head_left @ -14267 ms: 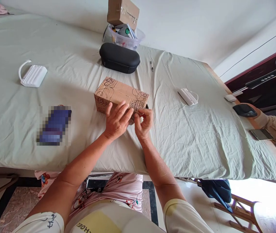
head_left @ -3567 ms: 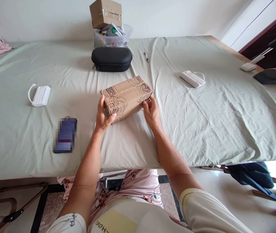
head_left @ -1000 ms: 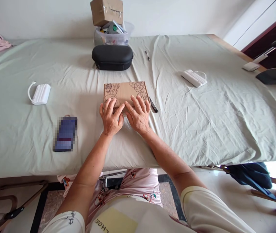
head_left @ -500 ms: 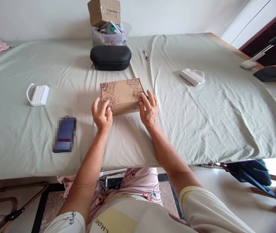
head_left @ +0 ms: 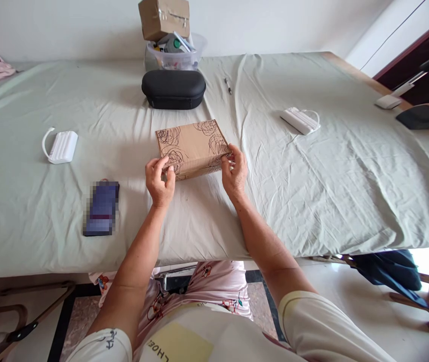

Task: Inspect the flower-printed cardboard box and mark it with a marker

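Note:
A small brown cardboard box [head_left: 195, 143] with black scribbled loops at its top corners lies slightly turned on the cloth in front of me. My left hand [head_left: 159, 182] is closed around its near left corner, thumb against the front side and fingers along the left edge. At the near right corner, my right hand [head_left: 234, 173] grips the box with bent fingers and the thumb at the front. The box's lid is down, and its underside is hidden.
Beyond the box sit a black zip case [head_left: 173, 89], a clear plastic tub [head_left: 176, 59] and another carton [head_left: 164, 20]. White power banks [head_left: 63, 147] lie left and right, a blurred phone [head_left: 101, 208] near left, and a pen [head_left: 228, 86] behind on the wrinkled green cloth [head_left: 335, 191].
My right hand's fingers have come down from the top and curled around the near right corner. My left hand has closed in on its corner. The box has turned slightly.

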Demonstrator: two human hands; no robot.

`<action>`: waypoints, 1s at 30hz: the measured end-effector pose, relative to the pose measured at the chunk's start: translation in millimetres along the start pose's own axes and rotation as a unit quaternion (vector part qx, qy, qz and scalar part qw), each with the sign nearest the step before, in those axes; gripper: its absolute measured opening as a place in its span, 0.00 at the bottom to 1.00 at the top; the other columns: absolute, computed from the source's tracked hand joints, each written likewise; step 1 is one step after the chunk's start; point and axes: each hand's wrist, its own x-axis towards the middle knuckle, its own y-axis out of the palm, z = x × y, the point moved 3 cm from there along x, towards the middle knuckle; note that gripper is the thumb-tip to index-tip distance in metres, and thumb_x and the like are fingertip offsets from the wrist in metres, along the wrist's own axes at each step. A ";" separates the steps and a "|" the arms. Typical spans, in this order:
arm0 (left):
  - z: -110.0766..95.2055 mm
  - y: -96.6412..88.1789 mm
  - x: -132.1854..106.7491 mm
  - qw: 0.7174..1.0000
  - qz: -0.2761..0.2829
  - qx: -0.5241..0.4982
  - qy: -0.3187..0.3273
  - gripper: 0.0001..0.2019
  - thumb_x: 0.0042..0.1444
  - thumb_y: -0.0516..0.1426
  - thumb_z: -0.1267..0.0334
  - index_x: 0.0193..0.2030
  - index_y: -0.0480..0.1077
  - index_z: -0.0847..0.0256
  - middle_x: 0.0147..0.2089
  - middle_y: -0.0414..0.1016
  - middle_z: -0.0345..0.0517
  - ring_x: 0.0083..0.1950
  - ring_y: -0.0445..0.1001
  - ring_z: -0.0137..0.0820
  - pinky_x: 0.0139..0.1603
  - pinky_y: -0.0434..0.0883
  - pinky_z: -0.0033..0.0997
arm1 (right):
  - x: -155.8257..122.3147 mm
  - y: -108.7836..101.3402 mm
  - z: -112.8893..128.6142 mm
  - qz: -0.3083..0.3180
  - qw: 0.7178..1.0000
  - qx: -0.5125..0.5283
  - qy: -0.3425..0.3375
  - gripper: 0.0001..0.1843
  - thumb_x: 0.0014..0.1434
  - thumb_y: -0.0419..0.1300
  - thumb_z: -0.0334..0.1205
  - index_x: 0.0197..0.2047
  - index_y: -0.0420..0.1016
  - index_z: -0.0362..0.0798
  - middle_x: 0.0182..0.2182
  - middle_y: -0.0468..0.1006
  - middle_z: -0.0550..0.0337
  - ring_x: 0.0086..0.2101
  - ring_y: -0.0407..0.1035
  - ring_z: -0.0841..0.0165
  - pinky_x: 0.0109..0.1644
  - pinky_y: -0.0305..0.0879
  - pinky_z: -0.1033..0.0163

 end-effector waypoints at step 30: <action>10.0 4.0 4.2 0.998 0.049 -0.048 0.018 0.18 0.72 0.54 0.48 0.56 0.76 0.57 0.65 0.71 0.58 0.64 0.74 0.40 0.49 0.81 0.34 | 11.6 -10.2 -9.1 -0.024 0.998 0.062 0.014 0.26 0.74 0.50 0.60 0.59 0.77 0.51 0.48 0.81 0.53 0.47 0.76 0.64 0.57 0.75 0.52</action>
